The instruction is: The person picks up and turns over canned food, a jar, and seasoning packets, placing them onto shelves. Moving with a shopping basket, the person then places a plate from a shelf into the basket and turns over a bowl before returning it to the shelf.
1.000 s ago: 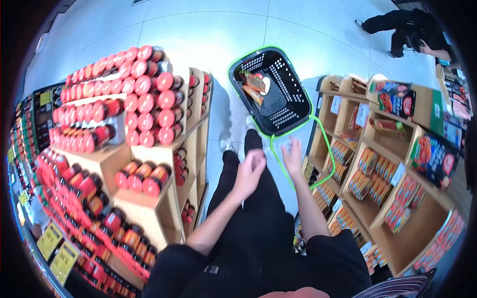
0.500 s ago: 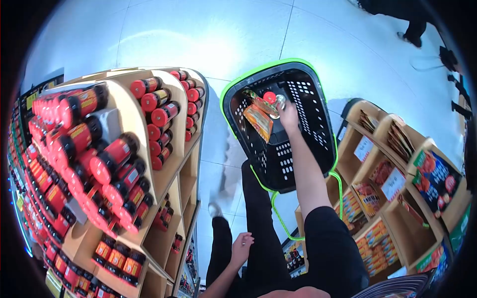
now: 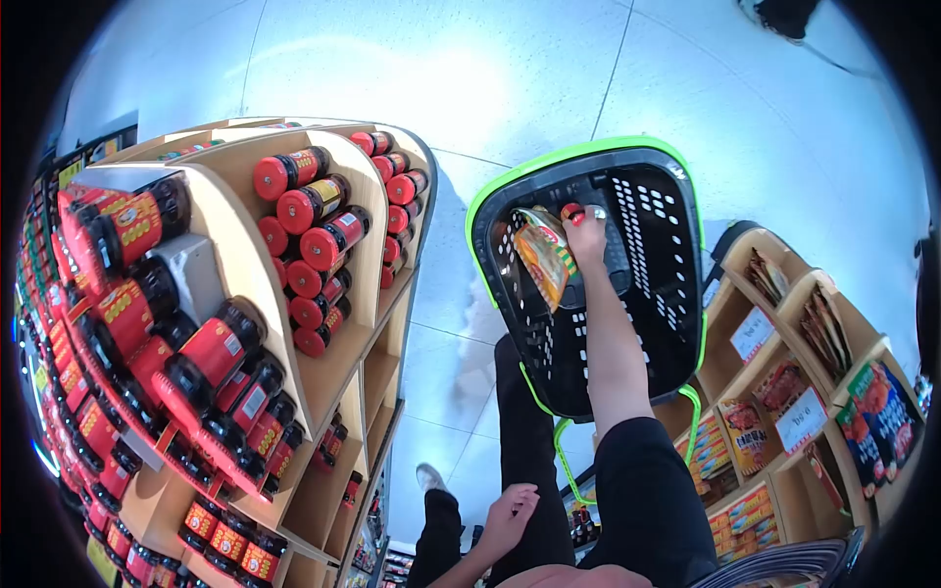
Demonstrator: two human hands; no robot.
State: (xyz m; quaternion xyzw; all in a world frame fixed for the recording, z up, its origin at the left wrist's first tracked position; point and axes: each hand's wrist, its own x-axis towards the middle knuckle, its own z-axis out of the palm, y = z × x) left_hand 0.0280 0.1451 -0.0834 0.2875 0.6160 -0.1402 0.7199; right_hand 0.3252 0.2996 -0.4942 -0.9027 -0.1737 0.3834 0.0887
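Observation:
My right hand (image 3: 586,238) reaches down into a black shopping basket (image 3: 559,377) with a bright green rim. Its fingers close around a red-lidded jar (image 3: 571,211), mostly hidden by the hand. A small silvery spot shows at the fingertips; I cannot tell what it belongs to. Left of this hand, an orange and yellow food packet (image 3: 542,263) leans inside the basket. My left hand (image 3: 508,516) hangs low in front of my leg, fingers curled in, with nothing visible in it.
Wooden shelves (image 3: 377,314) on the left carry many red-lidded jars (image 3: 338,238) lying on their sides. To the right, a lower wooden rack (image 3: 784,465) holds packets and price cards (image 3: 802,419). The basket's green handle (image 3: 562,465) hangs toward me. Part of another person (image 3: 784,15) appears at upper right.
The basket, with my right hand in it, now appears lower and farther right. The hand has shifted over the red lid. The other person has moved mostly out of view.

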